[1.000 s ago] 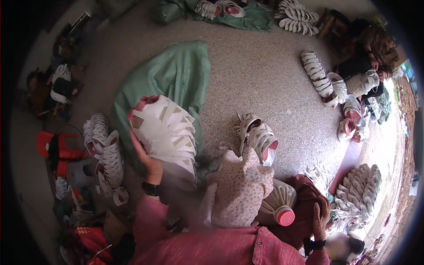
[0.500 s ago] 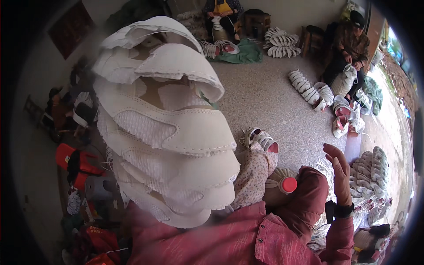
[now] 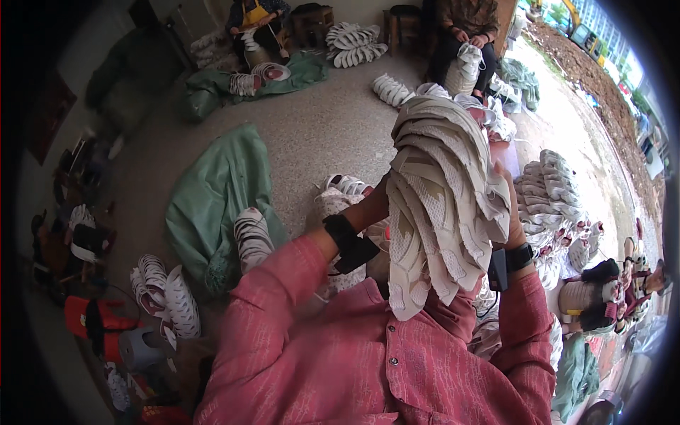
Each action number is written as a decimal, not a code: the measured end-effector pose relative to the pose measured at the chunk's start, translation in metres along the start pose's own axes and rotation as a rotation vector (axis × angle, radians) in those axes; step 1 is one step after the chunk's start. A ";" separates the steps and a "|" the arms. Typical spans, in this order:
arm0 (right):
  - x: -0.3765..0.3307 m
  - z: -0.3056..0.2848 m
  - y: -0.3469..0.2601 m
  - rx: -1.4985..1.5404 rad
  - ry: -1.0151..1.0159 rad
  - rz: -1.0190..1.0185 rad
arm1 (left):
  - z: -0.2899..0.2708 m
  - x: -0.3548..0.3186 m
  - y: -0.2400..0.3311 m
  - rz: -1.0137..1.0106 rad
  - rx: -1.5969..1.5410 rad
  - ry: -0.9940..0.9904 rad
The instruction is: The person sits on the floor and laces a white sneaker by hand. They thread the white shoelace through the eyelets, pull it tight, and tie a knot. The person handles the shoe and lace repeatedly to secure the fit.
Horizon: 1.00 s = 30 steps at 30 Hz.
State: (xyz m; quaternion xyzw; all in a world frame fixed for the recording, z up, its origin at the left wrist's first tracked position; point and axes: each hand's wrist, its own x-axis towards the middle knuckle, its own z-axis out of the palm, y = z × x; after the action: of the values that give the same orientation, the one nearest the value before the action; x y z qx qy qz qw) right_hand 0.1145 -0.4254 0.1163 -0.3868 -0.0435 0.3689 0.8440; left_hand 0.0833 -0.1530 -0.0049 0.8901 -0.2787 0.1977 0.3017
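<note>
A nested stack of off-white shoe uppers [image 3: 443,198], with mesh panels and stitched edges, is held up in front of my chest. My left hand [image 3: 377,203] grips it from the left; its fingers are hidden behind the stack. At the right edge, my right hand [image 3: 511,205] has its fingers around the uppers, partly covered by them. Both wrists wear black bands with small boxes. Below the stack, my lap is mostly hidden.
A green sack [image 3: 223,202] and a row of shoe uppers [image 3: 252,237] lie left of my legs. More uppers are piled [image 3: 549,198] at my right. Two people sit at the back, one in a yellow apron [image 3: 255,14]. A red chair-like object [image 3: 99,322] stands at lower left.
The stack of shoe uppers has moved from close up at the left to in front of my chest. My right hand, empty before, now holds it too. The view has turned right.
</note>
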 end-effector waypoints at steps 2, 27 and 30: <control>-0.006 0.010 0.022 -0.162 -0.173 -0.223 | -0.013 -0.007 -0.021 0.040 0.066 -0.140; 0.042 -0.034 0.176 -1.160 0.416 -0.732 | -0.006 0.026 -0.003 -0.710 -0.603 0.110; -0.031 -0.041 0.184 -1.060 0.250 -0.608 | -0.007 -0.005 0.036 -0.386 -0.278 0.018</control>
State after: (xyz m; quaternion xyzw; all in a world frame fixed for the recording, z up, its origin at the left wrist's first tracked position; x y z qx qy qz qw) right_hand -0.0019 -0.3926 -0.0319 -0.7637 -0.2296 -0.0076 0.6034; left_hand 0.0557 -0.1706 0.0133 0.8750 -0.1249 0.1041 0.4560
